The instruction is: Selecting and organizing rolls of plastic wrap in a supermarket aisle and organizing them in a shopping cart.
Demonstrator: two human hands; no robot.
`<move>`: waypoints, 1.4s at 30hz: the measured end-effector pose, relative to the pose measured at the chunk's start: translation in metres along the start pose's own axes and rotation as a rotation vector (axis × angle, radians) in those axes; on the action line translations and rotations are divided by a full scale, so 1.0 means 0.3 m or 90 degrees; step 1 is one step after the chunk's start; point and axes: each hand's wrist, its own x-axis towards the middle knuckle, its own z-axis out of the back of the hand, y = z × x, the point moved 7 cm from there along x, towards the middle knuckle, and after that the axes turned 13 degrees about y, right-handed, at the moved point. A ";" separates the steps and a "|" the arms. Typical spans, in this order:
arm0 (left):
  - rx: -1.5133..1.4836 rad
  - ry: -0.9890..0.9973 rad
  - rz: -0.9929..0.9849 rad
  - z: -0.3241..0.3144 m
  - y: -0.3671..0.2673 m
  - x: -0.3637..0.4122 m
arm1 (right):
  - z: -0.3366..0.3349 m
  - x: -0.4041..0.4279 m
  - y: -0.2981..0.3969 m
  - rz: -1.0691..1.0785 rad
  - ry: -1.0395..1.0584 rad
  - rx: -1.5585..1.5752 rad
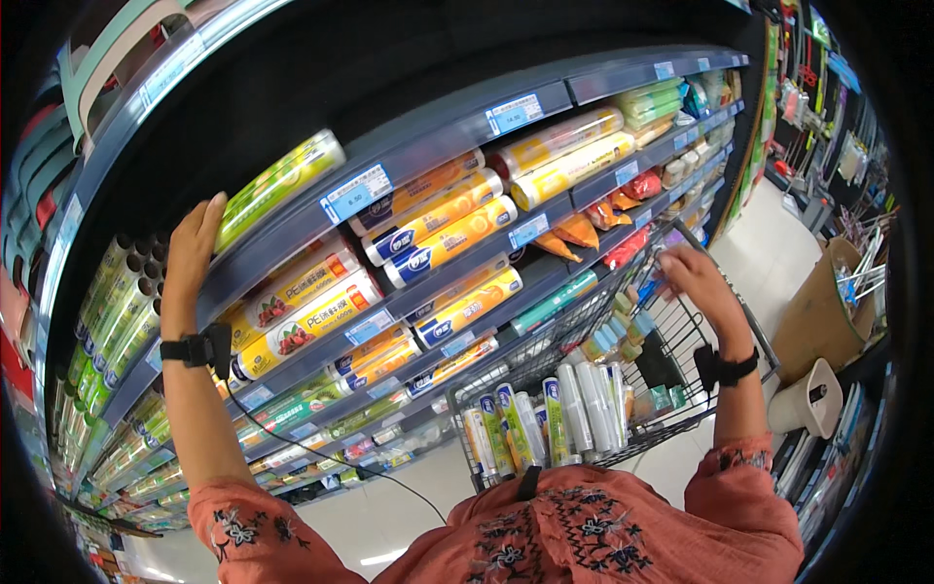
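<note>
At the top shelf, my left hand [194, 237] touches the near end of a green-and-yellow boxed or wrapped roll [281, 186]. Its fingers are partly hidden, so a grip on the roll cannot be made out. My right hand [689, 276] is raised over the far side of a wire shopping cart [675, 343], fingers loosely bent and apart, nothing visible in them. Several wrapped rolls [556, 416] stand upright at the cart's near end, close to my body. Small packs [613, 332] lie farther along in it.
Rolls of PE cling film [314, 321] and orange-and-yellow bag rolls [452, 237] fill the lower shelves. More rolls [124, 306] are stacked left of my left arm. A black cable [328, 454] hangs from my left wrist strap. A cardboard bin [824, 314] stands right of the cart.
</note>
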 end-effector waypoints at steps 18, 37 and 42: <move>0.079 0.017 -0.097 -0.035 -0.067 0.003 | -0.411 0.347 0.801 0.414 0.122 -0.097; 0.021 0.082 -0.093 0.009 0.033 -0.088 | -0.681 0.722 1.110 0.332 0.018 -0.331; 0.044 0.100 -0.067 0.061 0.107 -0.100 | -0.728 0.697 1.123 0.353 0.046 -0.255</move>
